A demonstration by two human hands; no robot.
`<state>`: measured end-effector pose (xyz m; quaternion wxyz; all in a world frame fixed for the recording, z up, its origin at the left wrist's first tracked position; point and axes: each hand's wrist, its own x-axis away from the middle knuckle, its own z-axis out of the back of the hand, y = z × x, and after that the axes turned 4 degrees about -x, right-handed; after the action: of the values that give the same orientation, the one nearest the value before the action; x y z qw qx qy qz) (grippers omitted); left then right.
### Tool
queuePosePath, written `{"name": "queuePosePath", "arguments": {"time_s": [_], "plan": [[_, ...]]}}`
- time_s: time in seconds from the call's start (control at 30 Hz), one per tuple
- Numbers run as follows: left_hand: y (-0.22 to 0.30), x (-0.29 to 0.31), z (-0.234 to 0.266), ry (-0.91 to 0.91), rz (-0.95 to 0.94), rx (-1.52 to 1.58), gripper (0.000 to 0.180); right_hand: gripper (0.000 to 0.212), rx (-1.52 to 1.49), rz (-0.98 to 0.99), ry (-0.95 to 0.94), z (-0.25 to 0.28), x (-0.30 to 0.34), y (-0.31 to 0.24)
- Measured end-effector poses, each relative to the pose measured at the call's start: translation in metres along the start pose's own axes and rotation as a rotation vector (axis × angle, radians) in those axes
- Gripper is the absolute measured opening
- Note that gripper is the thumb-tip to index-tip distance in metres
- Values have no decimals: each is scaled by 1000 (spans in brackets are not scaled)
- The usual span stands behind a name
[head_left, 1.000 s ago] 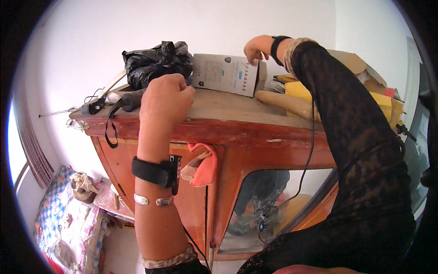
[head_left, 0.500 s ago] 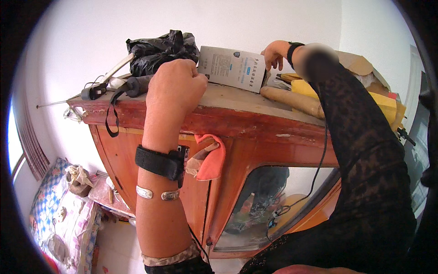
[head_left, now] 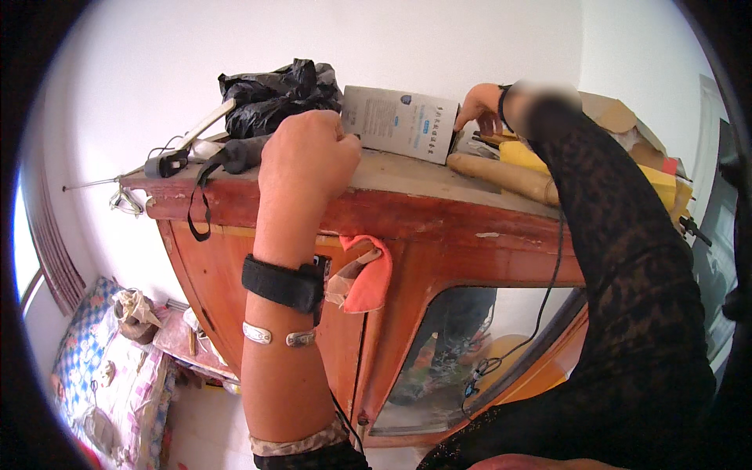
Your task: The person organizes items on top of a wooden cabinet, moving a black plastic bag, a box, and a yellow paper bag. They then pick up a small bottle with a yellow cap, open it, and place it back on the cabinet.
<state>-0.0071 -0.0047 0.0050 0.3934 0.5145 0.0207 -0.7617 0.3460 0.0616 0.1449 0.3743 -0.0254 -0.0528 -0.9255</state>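
Observation:
A white cardboard box (head_left: 399,121) with dark and blue print lies on its side on top of a reddish-brown wooden cabinet (head_left: 423,215). My left hand (head_left: 308,153) is closed, knuckles up, over the cabinet's front edge by the box's left end. Whatever its curled fingers may hold is hidden. At the box's right end, my right hand (head_left: 479,110) has bent fingers, somewhat apart. Its fingertips are at or very near the box's edge; contact is unclear. A black plastic bag (head_left: 274,98) sits behind my left hand, and a brown cardboard tube (head_left: 501,178) lies below my right.
Left of my left hand are a dark cylindrical thing with a strap (head_left: 241,154) and a black plug-like piece (head_left: 166,164). Yellow packets (head_left: 662,184) and torn cardboard (head_left: 615,117) crowd the right side. A red cloth (head_left: 368,282) hangs in front; a black cable (head_left: 554,270) runs down.
The view has shifted slightly, so most things sit a little lower in it. My right hand's fingers have turned inward to the box's right end. My left hand stays closed.

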Motion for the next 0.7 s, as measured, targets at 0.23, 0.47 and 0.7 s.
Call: {"name": "queuePosePath", "arguments": {"time_s": [0.23, 0.47, 0.7], "plan": [[0, 0, 1, -3, -7, -4, 24, 27, 33, 47, 177, -29, -19, -8], [3, 0, 1, 1, 19, 26, 23, 32, 288, 154, 455, 2, 5, -26], [6, 0, 2, 1, 34, 35, 22, 20, 351, 308, 1173, 46, 5, -30]]}}
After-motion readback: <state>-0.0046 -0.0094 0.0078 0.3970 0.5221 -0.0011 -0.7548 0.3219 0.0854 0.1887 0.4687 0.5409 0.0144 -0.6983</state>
